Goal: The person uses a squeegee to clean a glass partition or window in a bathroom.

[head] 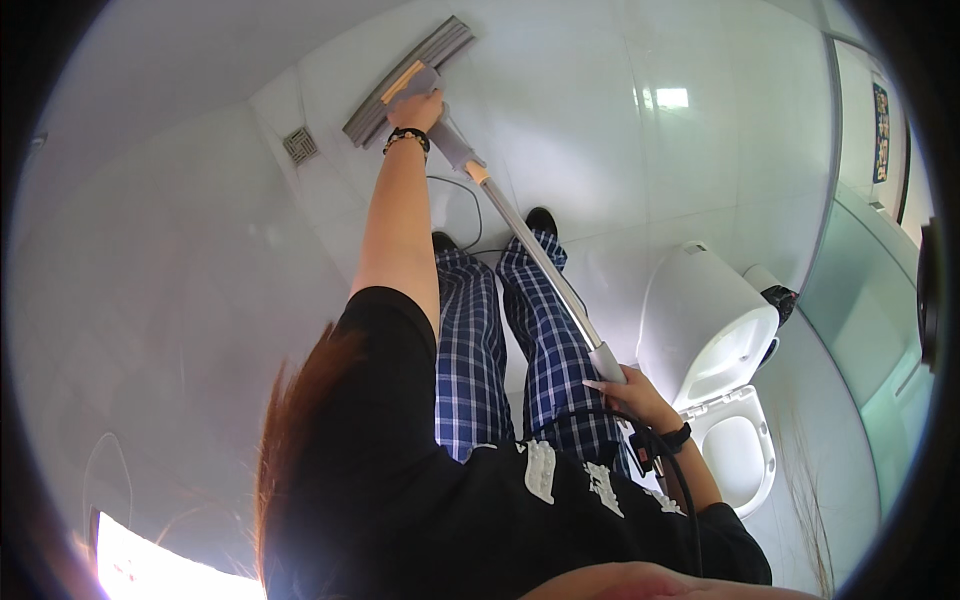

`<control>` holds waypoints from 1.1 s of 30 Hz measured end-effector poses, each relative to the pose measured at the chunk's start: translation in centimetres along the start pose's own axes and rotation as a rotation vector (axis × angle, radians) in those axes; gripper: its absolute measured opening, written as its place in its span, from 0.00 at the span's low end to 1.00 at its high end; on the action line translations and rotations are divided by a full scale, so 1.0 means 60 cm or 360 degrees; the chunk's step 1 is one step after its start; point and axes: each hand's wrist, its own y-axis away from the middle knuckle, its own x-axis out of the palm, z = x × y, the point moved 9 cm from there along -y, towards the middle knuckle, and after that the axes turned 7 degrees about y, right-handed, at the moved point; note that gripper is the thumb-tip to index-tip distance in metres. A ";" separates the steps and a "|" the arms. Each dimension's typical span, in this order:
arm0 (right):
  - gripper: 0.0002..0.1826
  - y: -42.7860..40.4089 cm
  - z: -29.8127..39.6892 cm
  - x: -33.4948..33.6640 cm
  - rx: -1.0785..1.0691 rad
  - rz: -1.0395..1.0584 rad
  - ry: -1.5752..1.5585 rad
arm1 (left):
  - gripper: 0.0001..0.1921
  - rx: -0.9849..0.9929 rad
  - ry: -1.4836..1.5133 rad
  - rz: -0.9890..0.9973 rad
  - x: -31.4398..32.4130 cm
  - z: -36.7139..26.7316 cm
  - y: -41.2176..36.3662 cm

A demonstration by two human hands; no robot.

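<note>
A sponge mop with a grey ribbed head [457, 39] and a metal pole [541, 264] runs slantwise before me, its head at the far end. My left hand [417, 112] reaches out and grips the grey bracket [415, 85] behind the head, beside an orange-yellow piece. Close to my body, my right hand [636, 397] is closed around the grey handle end [607, 364] of the pole. My fingers hide part of both grips. Whether the head touches the tiles is hard to tell.
A square floor drain [301, 145] lies left of the mop head. A white toilet [682, 315] with its lid raised stands at right, a small bin [780, 300] beside it. Glass panels [855, 247] line the right. A thin cable [478, 206] loops near my shoes.
</note>
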 end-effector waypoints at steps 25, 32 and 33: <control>0.16 0.324 -0.236 0.481 -0.0776 -0.0322 0.0561 | 0.11 0.0032 0.2161 -0.1118 -0.405 0.512 0.821; 0.20 0.291 -0.107 0.455 -0.0873 -0.0836 0.1231 | 0.09 0.0011 0.2689 -0.1459 -0.441 0.567 0.838; 0.20 0.298 -0.086 0.456 -0.0721 -0.0801 0.1207 | 0.09 0.0136 0.2753 -0.1456 -0.453 0.554 0.832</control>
